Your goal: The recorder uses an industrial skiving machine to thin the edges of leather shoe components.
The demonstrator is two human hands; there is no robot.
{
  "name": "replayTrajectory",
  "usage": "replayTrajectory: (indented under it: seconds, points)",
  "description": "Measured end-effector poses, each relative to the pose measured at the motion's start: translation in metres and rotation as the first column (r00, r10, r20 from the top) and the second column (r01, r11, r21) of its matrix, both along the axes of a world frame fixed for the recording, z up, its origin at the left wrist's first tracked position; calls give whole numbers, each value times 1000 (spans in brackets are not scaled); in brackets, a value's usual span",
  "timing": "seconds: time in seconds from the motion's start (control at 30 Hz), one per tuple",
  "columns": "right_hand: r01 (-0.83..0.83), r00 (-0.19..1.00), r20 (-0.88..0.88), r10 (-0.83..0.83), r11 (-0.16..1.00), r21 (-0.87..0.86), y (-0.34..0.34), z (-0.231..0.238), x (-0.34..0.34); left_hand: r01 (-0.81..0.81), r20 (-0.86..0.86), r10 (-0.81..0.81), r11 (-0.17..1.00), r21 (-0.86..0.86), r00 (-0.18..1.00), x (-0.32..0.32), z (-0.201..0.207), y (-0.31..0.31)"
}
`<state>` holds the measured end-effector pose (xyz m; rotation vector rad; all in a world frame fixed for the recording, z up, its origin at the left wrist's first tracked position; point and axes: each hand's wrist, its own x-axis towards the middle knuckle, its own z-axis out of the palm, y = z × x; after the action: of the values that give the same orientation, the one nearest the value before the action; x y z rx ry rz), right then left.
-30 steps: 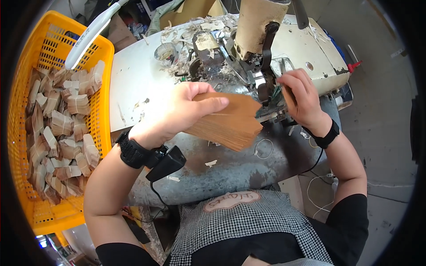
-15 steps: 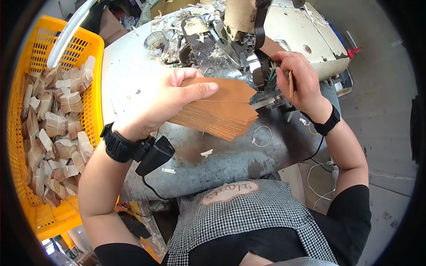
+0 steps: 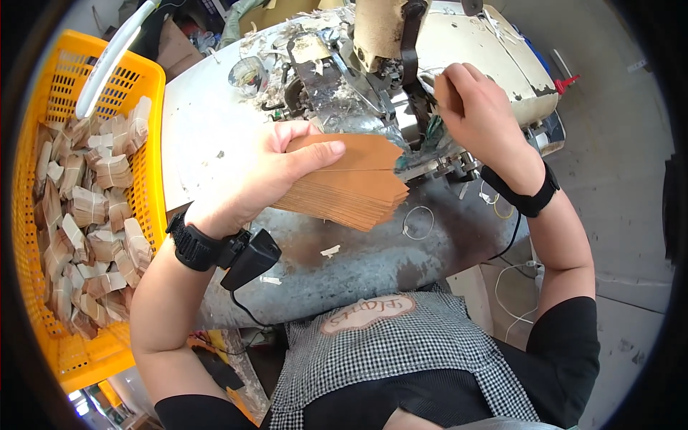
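My left hand (image 3: 261, 172) grips a fanned stack of brown leather-like strips (image 3: 358, 190) with notched, pointed ends, its thumb pressing on the top piece. The stack hovers over the worktable's near side. In the fingers of my right hand (image 3: 491, 122) is a brown strip (image 3: 448, 94), bent upward beside the machine head. Rising just left of that hand is the worn cream machine head (image 3: 378, 32), which looks like a sewing or skiving machine. Part of the strip is hidden behind my right fingers.
A yellow plastic basket (image 3: 155, 172) at the left holds many banded bundles of pale strips (image 3: 89, 206). Scraps litter the machine bed (image 3: 340, 97). A white lamp tube (image 3: 115, 57) hangs over the basket. A thin ring (image 3: 418, 223) lies on the worktable (image 3: 337, 276).
My right hand has risen slightly and turned, and the brown strip now stands up from its fingers, off the machine. The left hand with the stack has shifted slightly left and down.
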<state>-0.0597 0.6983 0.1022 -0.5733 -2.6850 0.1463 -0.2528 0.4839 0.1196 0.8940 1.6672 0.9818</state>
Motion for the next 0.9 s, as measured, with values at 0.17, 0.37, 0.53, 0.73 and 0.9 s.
replayTrajectory:
  seconds: [0.17,0.37,0.53,0.73,0.9]
  points:
    - [-193,883,-460,93,966,-174,-9,-6,9,-85,-1,84,996,-6,996,-1,-5,6]
    - [-482,851,-288,439,870,-99,-13,-10,2,7,43,-9,999,50,999,14,7,16]
    - [-415,871,-369,324,887,-202,-7,-19,10,52,82,-60,994,99,995,-4,-5,-1]
    - [-526,834,-295,467,834,-167,0,-7,14,-92,76,93,996,-12,993,3,-3,10]
    - [-517,837,-202,508,856,9,-2,-11,9,71,9,-71,997,16,997,8,5,11]
